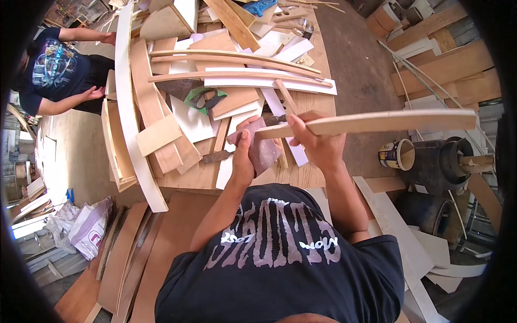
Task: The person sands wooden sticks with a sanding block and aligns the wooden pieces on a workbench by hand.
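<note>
My left hand [244, 156] is closed on a purplish-brown sheet [265, 152], which looks like sandpaper and lies against the left end of a long wooden strip. My right hand [321, 141] grips that wooden strip [393, 121] near the same end, and the rest of it reaches out to the right. Just beyond both hands is the wooden table [314, 102], covered with offcuts. A saw with a green and black handle [205, 100] lies among the pieces. Below my left hand's wrist side, a dark metal tool end [217, 156] shows, partly hidden.
Across the table's left side lies a long curved board [125, 107]. A person [56, 72] stands at the far left. Thin curved strips [242, 60] cross the pile. At the right are a bucket [397, 154], black containers [431, 167] and leaning boards [458, 70].
</note>
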Motion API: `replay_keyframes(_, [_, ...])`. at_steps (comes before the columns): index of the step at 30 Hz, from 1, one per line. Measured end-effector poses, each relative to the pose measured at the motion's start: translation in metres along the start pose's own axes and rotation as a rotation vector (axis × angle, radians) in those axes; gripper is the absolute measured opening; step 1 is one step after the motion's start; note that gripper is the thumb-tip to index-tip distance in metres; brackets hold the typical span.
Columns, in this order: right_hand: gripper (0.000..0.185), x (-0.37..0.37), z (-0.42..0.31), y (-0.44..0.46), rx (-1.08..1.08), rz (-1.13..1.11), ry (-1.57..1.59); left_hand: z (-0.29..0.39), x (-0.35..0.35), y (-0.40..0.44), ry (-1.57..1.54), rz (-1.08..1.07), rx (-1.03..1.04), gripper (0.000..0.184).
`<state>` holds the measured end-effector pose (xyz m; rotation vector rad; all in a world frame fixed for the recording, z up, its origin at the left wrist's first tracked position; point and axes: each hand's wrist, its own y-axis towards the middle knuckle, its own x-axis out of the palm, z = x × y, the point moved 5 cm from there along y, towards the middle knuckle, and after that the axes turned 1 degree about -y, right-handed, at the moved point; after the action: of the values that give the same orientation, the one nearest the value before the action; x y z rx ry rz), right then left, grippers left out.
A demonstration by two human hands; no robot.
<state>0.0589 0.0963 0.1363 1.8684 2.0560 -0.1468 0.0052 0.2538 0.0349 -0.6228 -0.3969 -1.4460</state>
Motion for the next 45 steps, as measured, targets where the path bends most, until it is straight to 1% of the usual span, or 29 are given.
replay_keyframes(1, [0.02, 0.0, -0.001, -0.001, -0.005, -0.001, 0.001, 0.001, -0.003, 0.0, 0.014, 0.034, -0.007, 0.062])
replay_keyframes(2, [0.022, -0.001, -0.006, -0.002, -0.092, 0.008, -0.092, 0.002, -0.004, -0.001, 0.013, 0.034, -0.001, 0.062])
replay_keyframes(4, [0.025, 0.0, -0.005, -0.003, -0.25, 0.023, -0.286, 0.002, -0.002, -0.006, -0.087, -0.076, -0.058, 0.053])
replay_keyframes(5, [0.025, 0.006, 0.003, 0.002, -0.246, 0.023, -0.287, 0.002, 0.001, -0.008, -0.087, -0.076, -0.062, 0.053])
replay_keyframes(6, [0.023, 0.012, 0.001, 0.007, -0.421, 0.116, 0.005, 0.005, 0.009, -0.008, -0.103, -0.058, -0.042, 0.052])
replay_keyframes(9, [0.026, 0.026, -0.004, -0.005, -0.431, 0.192, 0.536, 0.001, 0.012, -0.005, -0.114, 0.003, 0.009, 0.048])
replay_keyframes(11, [0.032, 0.036, 0.003, -0.011, -0.209, 0.003, 1.128, 0.006, 0.012, -0.003, -0.053, 0.021, 0.087, 0.049])
replay_keyframes(12, [0.034, 0.035, -0.002, -0.012, -0.28, -0.033, 1.075, 0.005, 0.013, -0.003, -0.054, 0.021, 0.089, 0.049])
replay_keyframes(13, [0.034, 0.036, -0.003, -0.009, -0.281, -0.035, 1.074, 0.004, 0.012, -0.002, -0.08, 0.03, 0.103, 0.049])
replay_keyframes(15, [0.031, 0.038, -0.006, -0.002, -0.315, -0.018, 1.179, 0.0, 0.015, -0.005, -0.108, 0.039, 0.112, 0.049])
replay_keyframes(18, [0.032, 0.039, -0.013, 0.001, -0.29, 0.012, 1.16, -0.002, 0.017, -0.009, -0.007, 0.056, 0.078, 0.047])
replay_keyframes(21, [0.033, 0.043, -0.01, -0.013, -0.255, -0.019, 1.124, 0.012, 0.013, -0.004, -0.234, -0.113, 0.043, 0.053])
replay_keyframes(23, [0.034, 0.043, -0.007, -0.017, -0.209, 0.048, 1.095, 0.011, 0.019, -0.008, -0.19, -0.091, 0.046, 0.056])
replay_keyframes(24, [0.034, 0.042, -0.006, -0.011, -0.176, 0.144, 1.123, 0.004, 0.018, -0.01, -0.017, -0.015, 0.112, 0.054])
replay_keyframes(27, [0.033, 0.039, -0.016, 0.002, -0.118, 0.226, 1.138, 0.007, 0.018, -0.01, 0.183, 0.02, 0.219, 0.05])
replay_keyframes(29, [0.032, 0.041, -0.005, -0.014, -0.071, 0.243, 1.13, 0.01, 0.012, -0.006, -0.207, -0.022, 0.04, 0.05])
replay_keyframes(30, [0.032, 0.04, -0.005, -0.02, -0.109, 0.177, 1.089, 0.013, 0.012, -0.006, -0.157, -0.13, 0.06, 0.05])
replay_keyframes(31, [0.031, 0.041, -0.007, -0.022, -0.144, 0.106, 1.048, 0.009, 0.015, -0.007, -0.161, -0.13, 0.065, 0.05])
replay_keyframes(32, [0.031, 0.041, -0.004, -0.019, -0.155, 0.18, 1.062, 0.002, 0.017, -0.012, -0.028, -0.059, 0.11, 0.05])
replay_keyframes(33, [0.031, 0.039, -0.006, -0.014, -0.146, 0.184, 1.063, -0.004, 0.016, -0.018, 0.11, 0.012, 0.146, 0.05])
replay_keyframes(34, [0.031, 0.036, -0.009, -0.007, -0.138, 0.213, 1.056, -0.012, 0.015, -0.017, 0.169, -0.019, 0.161, 0.051])
replay_keyframes(35, [0.031, 0.033, -0.011, -0.003, -0.136, 0.241, 1.049, -0.015, 0.012, -0.016, 0.174, -0.026, 0.159, 0.051])
replay_keyframes(37, [0.031, 0.035, -0.007, -0.018, -0.163, 0.277, 1.07, -0.006, 0.009, -0.011, -0.114, 0.083, 0.026, 0.052])
replay_keyframes(38, [0.031, 0.039, -0.003, -0.029, -0.169, 0.203, 1.068, 0.013, 0.014, -0.007, -0.139, -0.103, 0.06, 0.052])
replay_keyframes(39, [0.031, 0.043, -0.004, -0.033, -0.174, 0.123, 1.067, 0.014, 0.011, -0.005, -0.104, -0.107, 0.093, 0.051])
replay_keyframes(41, [0.032, 0.043, -0.002, -0.026, -0.155, 0.133, 1.071, -0.003, 0.008, -0.011, -0.097, 0.035, 0.067, 0.051])
replay_keyframes(42, [0.031, 0.04, -0.003, -0.015, -0.144, 0.221, 1.079, -0.013, 0.01, -0.016, -0.025, 0.024, 0.079, 0.053])
replay_keyframes(43, [0.031, 0.035, -0.003, -0.009, -0.14, 0.313, 1.083, -0.012, 0.009, -0.017, 0.211, 0.026, 0.13, 0.053])
replay_keyframes(45, [0.031, 0.035, -0.001, -0.011, -0.138, 0.32, 1.093, -0.006, 0.016, -0.016, 0.055, -0.037, 0.054, 0.053])
